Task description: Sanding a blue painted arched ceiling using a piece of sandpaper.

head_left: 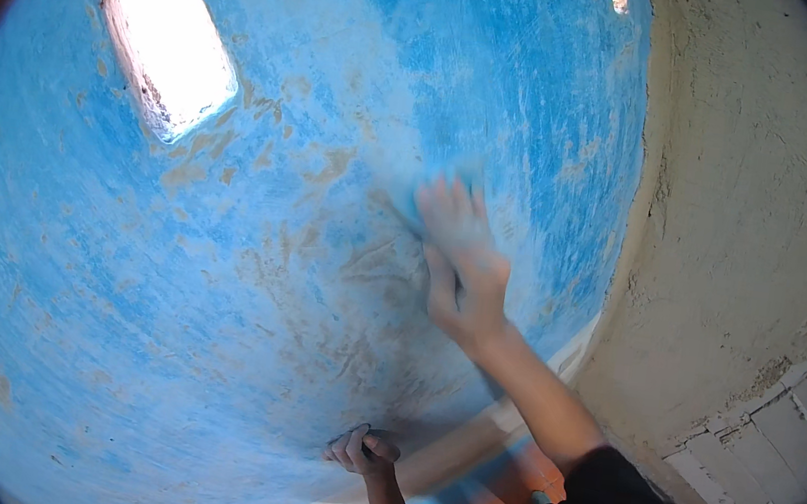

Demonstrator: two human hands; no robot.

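My right hand [465, 244] presses against a blue-painted wall [321, 20], its fingers smeared by motion. Under those fingers shows a blurred flat pale-blue piece [407, 207], whose kind I cannot make out. Lower down, my left hand [361, 450] is closed with its knuckles near the wall. Something dark shows between its thumb and fingers, too small to name. Between the two hands the wall's paint is worn, with grey-brown patches.
A bright slot-like opening [173, 32] pierces the blue wall at upper left. Bare plaster [746, 173] borders it on the right, above pale blocks [740, 465]. A pale ledge [437, 468] runs along the wall's foot, with orange flooring [527, 474] below.
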